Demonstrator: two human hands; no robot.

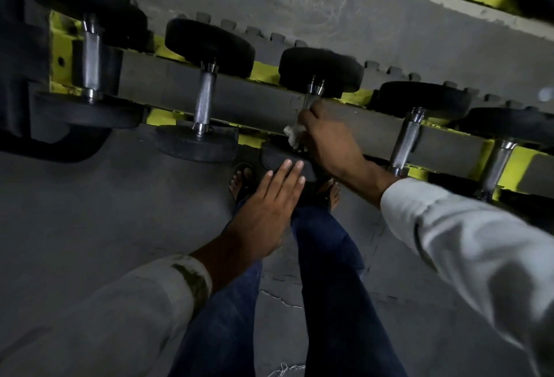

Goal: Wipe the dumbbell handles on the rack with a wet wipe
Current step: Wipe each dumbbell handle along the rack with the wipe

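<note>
knurled shiny metal handles [204, 95], matt black rubber weights [209, 44]

Black dumbbells [209, 44], yellow rack [260, 72], white wipe [293, 132].

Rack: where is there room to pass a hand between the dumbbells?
Bare rail between second handle and right hand; more left of that handle. Crowded at third handle: right hand grips wipe there, left hand nearby.

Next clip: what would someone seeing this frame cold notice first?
At centre, the right hand wraps a white wet wipe around the middle dumbbell's handle. Just below, the left hand lies flat, straight-fingered, at that dumbbell's near plate. Other black dumbbells line the yellow rack across the top.
</note>
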